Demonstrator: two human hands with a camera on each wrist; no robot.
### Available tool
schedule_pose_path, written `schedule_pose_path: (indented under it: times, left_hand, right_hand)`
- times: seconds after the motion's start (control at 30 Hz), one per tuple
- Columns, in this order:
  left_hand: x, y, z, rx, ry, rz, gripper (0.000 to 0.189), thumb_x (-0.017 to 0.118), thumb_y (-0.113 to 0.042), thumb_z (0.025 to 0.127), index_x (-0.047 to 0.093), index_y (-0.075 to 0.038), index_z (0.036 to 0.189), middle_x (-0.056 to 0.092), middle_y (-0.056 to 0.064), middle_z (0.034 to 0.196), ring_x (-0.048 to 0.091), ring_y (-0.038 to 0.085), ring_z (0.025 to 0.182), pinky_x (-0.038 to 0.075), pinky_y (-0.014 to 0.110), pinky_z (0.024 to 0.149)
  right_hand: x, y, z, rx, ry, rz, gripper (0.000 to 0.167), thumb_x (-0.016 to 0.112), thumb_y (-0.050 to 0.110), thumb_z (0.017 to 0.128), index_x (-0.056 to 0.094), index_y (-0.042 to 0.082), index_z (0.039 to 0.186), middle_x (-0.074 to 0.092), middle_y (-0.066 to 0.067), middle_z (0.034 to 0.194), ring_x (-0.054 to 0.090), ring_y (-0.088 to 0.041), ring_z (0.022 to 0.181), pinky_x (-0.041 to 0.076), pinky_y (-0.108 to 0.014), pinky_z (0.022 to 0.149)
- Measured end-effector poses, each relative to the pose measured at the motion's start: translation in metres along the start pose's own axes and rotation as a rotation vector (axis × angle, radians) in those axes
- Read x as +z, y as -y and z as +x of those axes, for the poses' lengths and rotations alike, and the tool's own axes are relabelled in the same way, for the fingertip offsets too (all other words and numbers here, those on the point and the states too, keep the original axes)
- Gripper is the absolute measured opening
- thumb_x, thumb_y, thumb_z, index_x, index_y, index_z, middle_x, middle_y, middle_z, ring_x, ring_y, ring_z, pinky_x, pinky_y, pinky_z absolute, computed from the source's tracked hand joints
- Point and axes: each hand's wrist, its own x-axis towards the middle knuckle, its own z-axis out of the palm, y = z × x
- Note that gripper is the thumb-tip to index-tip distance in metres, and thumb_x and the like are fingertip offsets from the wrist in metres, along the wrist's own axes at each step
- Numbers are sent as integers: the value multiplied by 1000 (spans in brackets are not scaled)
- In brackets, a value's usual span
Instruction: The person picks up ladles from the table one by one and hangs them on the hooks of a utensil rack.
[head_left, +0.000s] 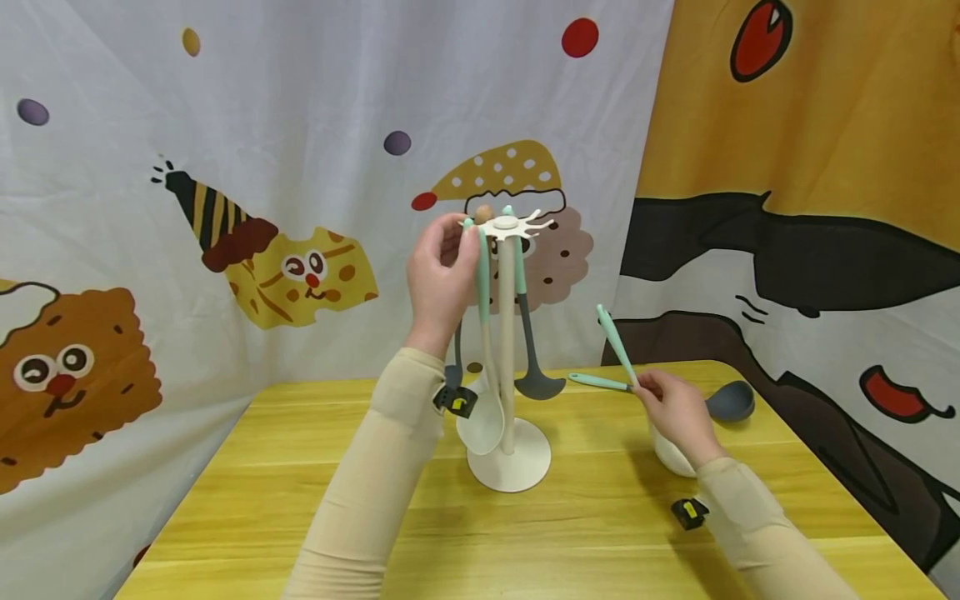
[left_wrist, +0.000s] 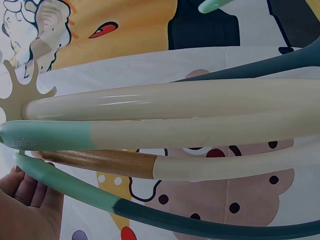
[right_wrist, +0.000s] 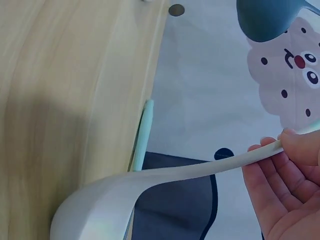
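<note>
A cream utensil rack (head_left: 507, 350) stands on the table, with several kitchen utensils hung from its top. My left hand (head_left: 442, 283) pinches the left edge of the rack's top, its fingertips beside the mint handles (left_wrist: 55, 135); the exact contact is partly hidden. Below it hang a white spoon (head_left: 482, 427) and a dark utensil (head_left: 453, 373); a dark ladle (head_left: 540, 385) hangs on the right side. A wooden handle (left_wrist: 115, 162) shows between the others. To the right, my right hand (head_left: 678, 412) pinches the stem of a white ladle (right_wrist: 100, 200), its mint handle (head_left: 615, 333) pointing up.
Behind my right hand, another mint handle (head_left: 596, 381) lies near the table's back edge, and a dark ladle bowl (head_left: 731, 402) rests to the right. A printed curtain (head_left: 315, 100) hangs behind the wooden table (head_left: 315, 500).
</note>
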Motion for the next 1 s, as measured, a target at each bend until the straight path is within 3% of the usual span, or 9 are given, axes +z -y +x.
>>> schedule_pose_path:
  times: [0.67, 1.0]
  left_hand:
    - [0, -1, 0, -7, -1, -3, 31, 57, -23, 98, 64, -1, 118, 65, 9, 108, 61, 18, 96, 51, 31, 87]
    - [0, -1, 0, -1, -6, 4, 31, 57, -23, 97, 64, 0, 117, 65, 9, 107, 61, 18, 95, 51, 30, 86]
  right_hand:
    - [5, 20, 4, -31, -79, 95, 12, 67, 7, 94, 67, 1, 105, 69, -15, 96, 66, -34, 88, 54, -51, 79]
    - [2, 39, 9, -4, -109, 141, 13, 67, 8, 95, 67, 1, 106, 68, -14, 96, 64, -29, 88, 55, -47, 79]
